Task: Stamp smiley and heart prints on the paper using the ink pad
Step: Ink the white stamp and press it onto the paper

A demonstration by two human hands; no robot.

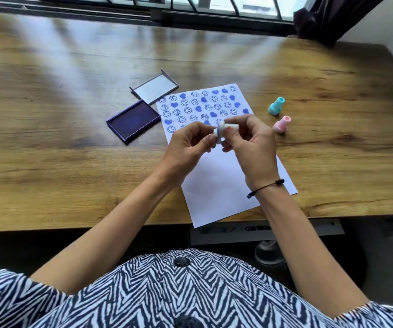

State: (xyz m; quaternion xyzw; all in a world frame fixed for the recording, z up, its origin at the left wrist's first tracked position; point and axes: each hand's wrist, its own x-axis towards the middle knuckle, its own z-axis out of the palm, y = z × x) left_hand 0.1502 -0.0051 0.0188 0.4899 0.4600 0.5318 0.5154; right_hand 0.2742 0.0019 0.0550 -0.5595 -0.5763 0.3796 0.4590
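A small white plastic stamp (pixel 223 131) with a round flat head is held on its side above the middle of the sheet, clamped between both hands: the left hand (pixel 188 147) pinches the disc end, and the right hand (pixel 249 143) is closed round the stubby handle. The stamp is lifted clear of the white rectangular sheet of paper (pixel 216 176), which lies slantwise on the worktop with its near corner jutting past the front edge. The far half of the sheet is filled with rows of blue smiley rings and solid blue hearts (pixel 199 104); the near half is left bare. Just beside the sheet's far left edge an open purple rectangular ink pad (pixel 132 121) is set, its dark inked face matte, and its clear flat lid (pixel 154 89) is laid just behind it. Near the sheet's right edge two more smooth, waisted plastic stamps are stood apart from it: a teal one (pixel 276 106) and a pink one (pixel 282 124). The wood-grain worktop (pixel 60 95) is glossy and streaked with window light, with broad open surface left and right. A thin dark cord bracelet (pixel 265 187) is worn on the right wrist.
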